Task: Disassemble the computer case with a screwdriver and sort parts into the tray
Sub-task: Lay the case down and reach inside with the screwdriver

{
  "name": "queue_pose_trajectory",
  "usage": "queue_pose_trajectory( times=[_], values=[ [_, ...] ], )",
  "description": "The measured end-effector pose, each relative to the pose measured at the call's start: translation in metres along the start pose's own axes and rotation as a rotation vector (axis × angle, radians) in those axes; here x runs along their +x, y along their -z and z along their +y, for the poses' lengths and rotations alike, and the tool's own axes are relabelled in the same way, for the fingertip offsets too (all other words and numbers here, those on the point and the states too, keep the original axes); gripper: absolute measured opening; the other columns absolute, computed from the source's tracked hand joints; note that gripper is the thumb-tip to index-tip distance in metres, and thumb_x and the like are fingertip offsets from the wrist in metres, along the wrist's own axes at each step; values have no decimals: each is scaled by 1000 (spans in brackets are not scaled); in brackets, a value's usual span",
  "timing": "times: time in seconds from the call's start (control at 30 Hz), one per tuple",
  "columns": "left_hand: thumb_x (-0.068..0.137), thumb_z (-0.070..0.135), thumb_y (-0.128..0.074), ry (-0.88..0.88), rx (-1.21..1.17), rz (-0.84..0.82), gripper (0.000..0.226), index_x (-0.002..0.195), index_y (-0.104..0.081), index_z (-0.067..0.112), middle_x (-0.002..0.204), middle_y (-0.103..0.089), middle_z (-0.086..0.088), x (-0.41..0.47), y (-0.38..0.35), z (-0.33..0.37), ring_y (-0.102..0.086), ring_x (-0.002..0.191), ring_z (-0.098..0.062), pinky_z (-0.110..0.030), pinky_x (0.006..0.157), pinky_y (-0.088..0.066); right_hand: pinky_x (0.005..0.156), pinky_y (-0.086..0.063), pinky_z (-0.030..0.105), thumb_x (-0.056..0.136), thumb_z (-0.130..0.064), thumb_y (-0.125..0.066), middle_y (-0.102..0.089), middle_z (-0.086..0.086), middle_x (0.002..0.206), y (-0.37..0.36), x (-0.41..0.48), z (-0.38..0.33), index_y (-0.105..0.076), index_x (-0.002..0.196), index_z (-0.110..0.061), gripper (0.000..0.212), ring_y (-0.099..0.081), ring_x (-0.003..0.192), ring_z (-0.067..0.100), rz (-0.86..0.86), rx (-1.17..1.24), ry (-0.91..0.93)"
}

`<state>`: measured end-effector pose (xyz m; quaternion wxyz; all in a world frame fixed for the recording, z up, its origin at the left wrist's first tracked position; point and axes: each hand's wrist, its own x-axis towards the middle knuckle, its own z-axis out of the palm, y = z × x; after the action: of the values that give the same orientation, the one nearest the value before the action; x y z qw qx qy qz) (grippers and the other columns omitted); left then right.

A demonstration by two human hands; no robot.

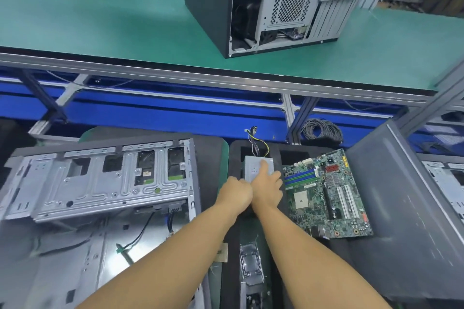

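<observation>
While left grip (pixel 236 194) and right grip (pixel 267 184) hold the power supply (pixel 253 167), the motherboard (pixel 326 193) lies just beside it.

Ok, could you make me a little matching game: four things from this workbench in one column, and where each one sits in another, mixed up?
Things
1. silver metal power supply box
2. green rectangular circuit board
3. closed black computer case
4. coiled bundle of grey cable

Places
A. on the green bench top
B. beyond the black foam tray, by the grey metal frame leg
C. at the tray's right side
D. in the tray's middle, coloured wires at its far end

Pairs: 1-D, 2-C, 3-A, 4-B
</observation>
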<state>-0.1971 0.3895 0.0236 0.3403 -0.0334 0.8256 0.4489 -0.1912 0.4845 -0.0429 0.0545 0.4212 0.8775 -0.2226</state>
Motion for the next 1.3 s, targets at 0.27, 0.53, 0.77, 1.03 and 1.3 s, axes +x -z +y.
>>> queue_pose_trajectory(
  times=[0.27, 0.53, 0.77, 1.03, 1.3],
  values=[
    [94, 17, -46, -376, 91, 47, 27, 108, -68, 23, 100, -66, 8, -49, 36, 2, -61, 88, -14, -23, 73, -44, 109, -30, 50, 97, -37, -54, -29, 20, 155, 24, -44, -7, -32, 153, -25, 62, -32, 137, 40, 59, 166, 16],
    [91, 3, -46, -681, 107, 96, 23, 85, -61, 19, 68, -59, 9, -111, 131, -41, -50, 55, 3, -12, 52, -33, 64, -38, 6, 92, -7, -54, -58, -11, 89, 78, -165, -64, -55, 102, -23, 18, -55, 77, 9, 214, 636, 505],
    [92, 10, -48, -440, 503, 18, 21, 84, -65, 20, 89, -74, -1, -133, 241, -143, -64, 74, -7, -20, 65, -50, 63, -43, 17, 91, -17, -55, -65, -12, 83, 59, -264, -97, -59, 89, -33, 17, -58, 73, 8, -149, 276, 684],
    [95, 19, -41, -346, 854, 52, 22, 96, -63, 16, 105, -68, -7, -165, 287, -223, -63, 94, -29, -39, 82, -53, 93, -54, 40, 93, -15, -53, -68, 15, 122, -17, -302, -144, -68, 117, -7, 29, -64, 111, 33, -542, -561, 679],
    [96, 32, -33, -553, 847, 133, 26, 100, -59, 35, 94, -67, 14, -178, 285, -250, -61, 83, -15, -32, 67, -48, 90, -47, 41, 99, -12, -51, -57, 16, 112, -63, -275, -134, -52, 135, 1, 38, -56, 104, 35, -637, -902, 457]
  ],
)
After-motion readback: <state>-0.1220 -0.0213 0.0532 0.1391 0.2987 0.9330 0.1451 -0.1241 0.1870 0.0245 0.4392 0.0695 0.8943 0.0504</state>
